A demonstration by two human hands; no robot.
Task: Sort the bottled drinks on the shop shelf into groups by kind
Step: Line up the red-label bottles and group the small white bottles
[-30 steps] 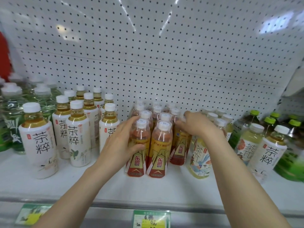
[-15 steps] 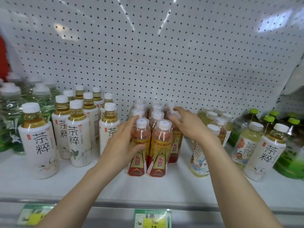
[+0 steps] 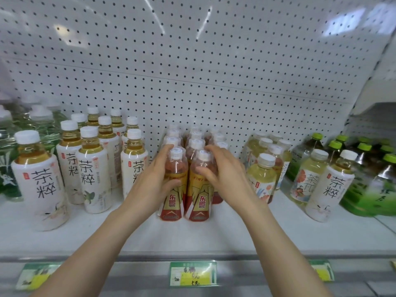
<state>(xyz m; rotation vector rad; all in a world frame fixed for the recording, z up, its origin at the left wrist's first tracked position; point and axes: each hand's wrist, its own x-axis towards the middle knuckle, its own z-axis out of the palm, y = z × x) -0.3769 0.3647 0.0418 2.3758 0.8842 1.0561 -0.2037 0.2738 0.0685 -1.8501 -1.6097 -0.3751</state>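
A block of several orange-and-red labelled drink bottles (image 3: 196, 144) stands in rows at the shelf's middle. My left hand (image 3: 153, 181) wraps the front left bottle (image 3: 172, 202) of that block. My right hand (image 3: 227, 174) cups the front right bottle (image 3: 199, 204), fingers curled over its shoulder. White-labelled tea bottles (image 3: 92, 168) with amber liquid stand in a group to the left. Pale yellow bottles with flowered labels (image 3: 262, 174) stand to the right.
Clear green-tinted bottles (image 3: 8, 159) fill the far left. Green-capped dark tea bottles (image 3: 364, 163) crowd the far right. Two white-capped tea bottles (image 3: 330, 183) stand in front of them. A pegboard wall (image 3: 192, 71) backs the white shelf (image 3: 192, 234); price tags (image 3: 192, 273) line its front edge.
My right hand has come forward and left, from the back right bottles of the orange block onto the front right bottle. My left hand has stayed on the front left bottle.
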